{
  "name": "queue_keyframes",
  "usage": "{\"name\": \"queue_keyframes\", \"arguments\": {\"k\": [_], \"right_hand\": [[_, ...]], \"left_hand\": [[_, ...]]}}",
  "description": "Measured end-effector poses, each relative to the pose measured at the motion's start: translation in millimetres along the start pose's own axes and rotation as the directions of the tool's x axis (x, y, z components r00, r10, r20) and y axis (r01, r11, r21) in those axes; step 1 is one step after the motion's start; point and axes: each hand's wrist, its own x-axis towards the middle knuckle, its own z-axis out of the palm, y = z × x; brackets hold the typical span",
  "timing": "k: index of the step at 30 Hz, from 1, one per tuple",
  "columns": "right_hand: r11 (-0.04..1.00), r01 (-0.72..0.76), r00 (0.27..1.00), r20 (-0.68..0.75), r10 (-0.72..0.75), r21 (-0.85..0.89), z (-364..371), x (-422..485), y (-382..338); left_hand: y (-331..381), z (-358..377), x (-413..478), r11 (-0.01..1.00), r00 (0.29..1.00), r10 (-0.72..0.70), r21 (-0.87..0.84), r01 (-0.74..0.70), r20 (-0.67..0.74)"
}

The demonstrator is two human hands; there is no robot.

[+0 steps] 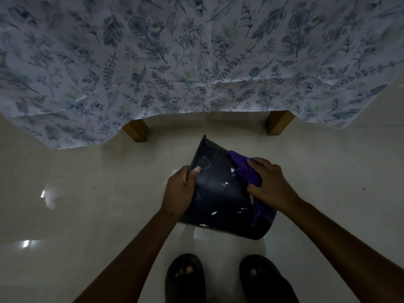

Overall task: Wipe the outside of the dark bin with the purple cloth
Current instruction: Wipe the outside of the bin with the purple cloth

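A pale, glossy tiled floor is seen in dim light, with small bright reflections caught on its left side. A table is covered by a white cloth printed with blue-grey leaves, and two wooden legs are shown below its hem.

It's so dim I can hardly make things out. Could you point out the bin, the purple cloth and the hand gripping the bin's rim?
dark bin [220,200], head view, on its outer side wall.
purple cloth [249,174], head view, on the bunched fold.
left hand [180,189], head view, on its back.
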Motion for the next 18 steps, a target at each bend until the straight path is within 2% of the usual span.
{"name": "queue_keyframes", "arguments": {"k": [2,5,8,10,11,12,13,14,16,18], "right_hand": [[0.988,0.034,0.997,-0.068,-0.024,0.151,-9,2,3],[0.902,-0.067,0.988,-0.096,0.119,0.428,-28,2,-4],[0.653,-0.092,0.975,-0.067,0.214,0.752,-46,9,-9],[0.462,-0.073,0.974,-0.037,0.224,0.884,-56,13,-13],[0.401,-0.074,0.977,-0.014,0.214,0.913,-59,14,-16],[0.406,-0.083,0.981,0.003,0.194,0.910,-59,15,-17],[0.476,-0.095,0.986,0.017,0.166,0.874,-57,15,-19],[0.601,-0.106,0.990,0.029,0.137,0.792,-52,15,-17],[0.838,-0.079,0.997,0.051,0.061,0.541,-34,14,-13],[0.959,0.035,0.997,0.058,-0.054,0.281,-18,9,-8]], "left_hand": [[-2,0,1,1.000,1.000,-0.003,-0.001,0.003,0.004],[-2,0,0,1.000,1.000,-0.006,-0.005,0.006,0.011],[-1,1,1,1.000,1.000,-0.003,-0.010,0.003,0.014],[-1,1,1,1.000,1.000,0.006,-0.005,-0.006,0.015],[0,1,1,1.000,1.000,0.012,-0.003,-0.012,0.016],[0,1,1,1.000,1.000,0.017,0.000,-0.017,0.017],[0,1,1,1.000,1.000,0.020,0.001,-0.020,0.018],[0,0,1,1.000,1.000,0.021,0.003,-0.021,0.020],[1,1,1,1.000,1.000,0.022,0.011,-0.022,0.017],[2,1,1,1.000,1.000,0.021,0.018,-0.021,0.016]]}}
